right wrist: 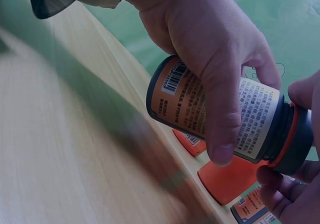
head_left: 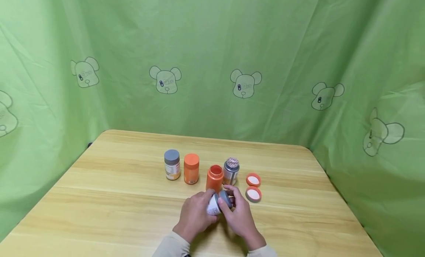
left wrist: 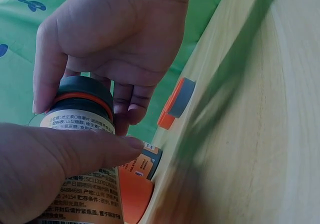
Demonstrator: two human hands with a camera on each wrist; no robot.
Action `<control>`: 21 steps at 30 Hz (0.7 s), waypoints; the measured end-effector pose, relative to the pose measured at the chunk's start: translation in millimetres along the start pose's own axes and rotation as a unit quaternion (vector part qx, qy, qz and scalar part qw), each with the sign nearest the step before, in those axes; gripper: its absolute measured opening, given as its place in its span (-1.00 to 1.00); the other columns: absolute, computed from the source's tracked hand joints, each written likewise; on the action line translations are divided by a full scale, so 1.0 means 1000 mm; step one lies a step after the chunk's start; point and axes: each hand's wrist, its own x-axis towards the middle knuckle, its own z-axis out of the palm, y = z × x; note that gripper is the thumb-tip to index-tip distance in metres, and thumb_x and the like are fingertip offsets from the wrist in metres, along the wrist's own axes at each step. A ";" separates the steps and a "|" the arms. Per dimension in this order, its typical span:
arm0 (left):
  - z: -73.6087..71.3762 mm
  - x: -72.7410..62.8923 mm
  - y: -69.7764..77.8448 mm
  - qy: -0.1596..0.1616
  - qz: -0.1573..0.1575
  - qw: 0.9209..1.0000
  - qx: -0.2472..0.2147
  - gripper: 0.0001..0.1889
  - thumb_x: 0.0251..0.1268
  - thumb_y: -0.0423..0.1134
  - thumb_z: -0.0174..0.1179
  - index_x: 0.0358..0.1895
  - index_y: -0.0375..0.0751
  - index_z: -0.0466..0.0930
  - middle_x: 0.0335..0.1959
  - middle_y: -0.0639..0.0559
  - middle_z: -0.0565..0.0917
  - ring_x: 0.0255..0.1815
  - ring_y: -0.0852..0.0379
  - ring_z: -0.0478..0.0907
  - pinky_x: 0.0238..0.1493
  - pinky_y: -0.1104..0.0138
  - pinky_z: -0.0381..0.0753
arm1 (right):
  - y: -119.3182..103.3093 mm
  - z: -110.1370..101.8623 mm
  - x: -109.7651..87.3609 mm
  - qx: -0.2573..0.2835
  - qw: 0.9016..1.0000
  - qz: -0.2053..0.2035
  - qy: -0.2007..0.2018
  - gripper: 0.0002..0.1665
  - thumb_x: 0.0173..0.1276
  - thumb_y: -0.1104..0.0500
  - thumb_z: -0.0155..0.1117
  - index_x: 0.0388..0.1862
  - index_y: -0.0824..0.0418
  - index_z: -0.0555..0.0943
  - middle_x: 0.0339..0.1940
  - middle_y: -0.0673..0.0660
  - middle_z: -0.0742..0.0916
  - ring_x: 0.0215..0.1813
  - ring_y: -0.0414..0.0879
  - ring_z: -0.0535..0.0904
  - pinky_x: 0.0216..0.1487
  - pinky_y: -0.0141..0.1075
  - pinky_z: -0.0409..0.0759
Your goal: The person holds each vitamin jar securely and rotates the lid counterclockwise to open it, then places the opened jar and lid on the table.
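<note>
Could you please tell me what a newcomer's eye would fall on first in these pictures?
Probably the green curtain behind the wooden table would catch the eye first, with its cartoon animal heads. On the near side, the left hand grips a tilted bottle and the right hand its grey cap. Just beyond stands an uncapped orange bottle, with two loose lids to its right.
</note>
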 end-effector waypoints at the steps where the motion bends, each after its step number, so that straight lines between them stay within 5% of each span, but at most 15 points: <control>1: 0.000 0.000 0.000 -0.001 0.000 1.000 -0.001 -0.33 -0.38 -0.13 0.62 -0.04 -0.08 0.53 -0.39 0.02 0.64 -0.49 0.17 0.49 -0.44 0.30 0.47 | 0.000 0.000 0.000 0.004 1.000 -0.003 0.000 -0.53 0.35 0.20 0.27 0.19 0.30 0.44 -0.04 0.20 0.63 -0.20 -0.08 0.58 -0.18 -0.28 0.57; 9: 0.000 0.000 0.000 -0.003 -0.010 1.000 -0.008 -0.31 -0.37 -0.14 0.62 0.00 -0.11 0.54 -0.35 -0.01 0.65 -0.47 0.14 0.52 -0.40 0.28 0.51 | -0.002 -0.002 -0.002 0.010 1.000 -0.013 0.005 -0.54 0.36 0.29 0.21 0.22 0.27 0.43 0.05 0.23 0.60 -0.11 -0.04 0.54 -0.11 -0.24 0.55; 21: -0.004 0.002 -0.001 -0.022 -0.038 0.999 -0.032 -0.35 -0.31 -0.15 0.62 -0.02 -0.09 0.51 -0.35 -0.01 0.63 -0.46 0.14 0.50 -0.38 0.25 0.51 | 0.000 -0.002 0.000 0.018 0.999 -0.021 0.038 -0.58 0.32 0.33 0.23 0.16 0.30 0.46 -0.08 0.25 0.60 -0.21 -0.07 0.56 -0.20 -0.31 0.55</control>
